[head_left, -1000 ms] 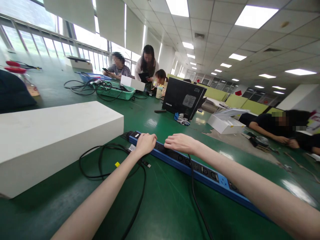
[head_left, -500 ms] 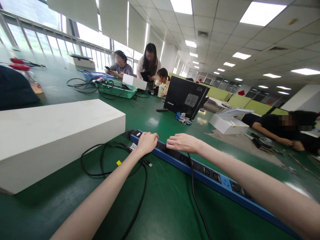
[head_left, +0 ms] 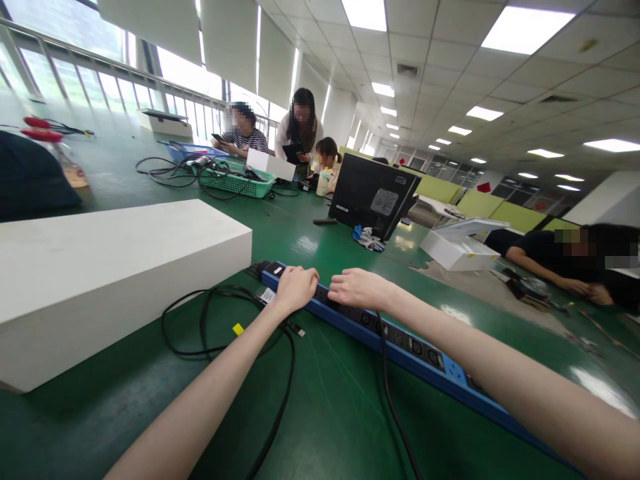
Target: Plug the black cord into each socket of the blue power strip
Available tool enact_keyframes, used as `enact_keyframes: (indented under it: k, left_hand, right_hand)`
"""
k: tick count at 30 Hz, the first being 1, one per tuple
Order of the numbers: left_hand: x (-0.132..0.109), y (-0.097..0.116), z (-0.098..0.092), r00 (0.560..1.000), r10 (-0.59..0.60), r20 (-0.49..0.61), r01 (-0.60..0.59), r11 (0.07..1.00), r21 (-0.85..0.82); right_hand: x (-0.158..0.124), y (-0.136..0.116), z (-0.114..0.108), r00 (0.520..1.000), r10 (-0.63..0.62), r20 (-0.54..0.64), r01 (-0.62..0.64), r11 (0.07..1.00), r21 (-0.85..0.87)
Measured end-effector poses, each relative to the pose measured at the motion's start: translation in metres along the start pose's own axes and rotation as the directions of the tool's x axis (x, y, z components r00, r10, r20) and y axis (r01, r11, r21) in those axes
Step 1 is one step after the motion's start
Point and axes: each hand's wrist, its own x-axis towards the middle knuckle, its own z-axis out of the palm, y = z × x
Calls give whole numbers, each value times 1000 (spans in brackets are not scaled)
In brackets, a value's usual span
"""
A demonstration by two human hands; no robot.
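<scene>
A long blue and black power strip (head_left: 400,343) lies diagonally across the green table (head_left: 320,413). My left hand (head_left: 297,288), its fingers curled, rests over the strip near its far left end. Just right of it my right hand (head_left: 361,289) is over the strip too, its fingers bent together; what they grip is hidden. A black cable (head_left: 387,387) runs from beneath my right wrist toward me. Loops of black cable (head_left: 203,320), with a yellow tag and a USB plug (head_left: 297,329), lie left of the strip beside my left forearm.
Left stands a long white box (head_left: 125,267). Beyond are a green basket (head_left: 240,180) of cables, a black monitor (head_left: 373,193) and gloves (head_left: 369,238). An open white box (head_left: 460,247) is at right, near a person (head_left: 545,250) leaning on the table. Several people are behind.
My right hand has shifted slightly left along the strip, closer to my left hand. The left hand stays nearly in place.
</scene>
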Motion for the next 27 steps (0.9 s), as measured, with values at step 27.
enact_keyframes:
  k: [27]
  left_hand:
    - [-1,4,0,999,34,-19,-34,999,0]
  right_hand:
    - [2,-16,-6,994,105,21,-107,990,90]
